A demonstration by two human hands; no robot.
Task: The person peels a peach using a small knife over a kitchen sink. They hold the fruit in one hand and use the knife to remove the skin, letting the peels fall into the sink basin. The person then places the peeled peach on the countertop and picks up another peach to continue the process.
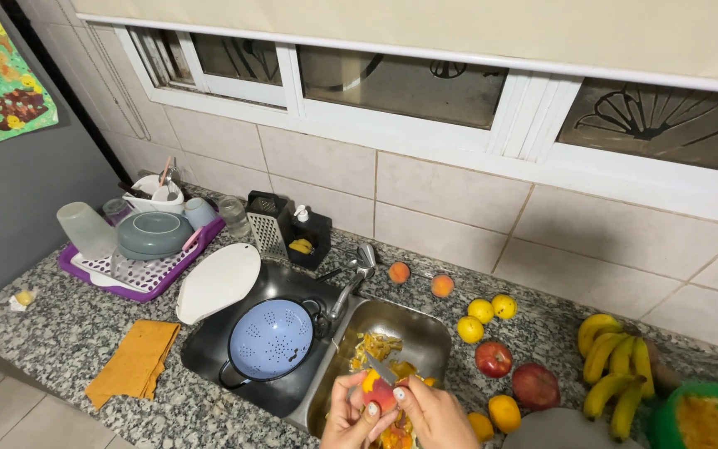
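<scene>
Over the right sink basin (425,333), my left hand (349,420) holds a red-orange peach (378,392), partly peeled. My right hand (435,416) grips a small knife (380,366) whose blade lies against the top of the fruit. Orange peelings (376,345) lie in the basin under my hands. Both hands are cut off by the bottom edge of the view.
A blue colander (272,339) sits in the left basin beside a white cutting board (219,281). On the granite counter are two peaches (399,272), lemons (481,311), two red apples (494,358), bananas (617,366), a green bowl (702,416), an orange cloth (136,359) and a dish rack (139,249).
</scene>
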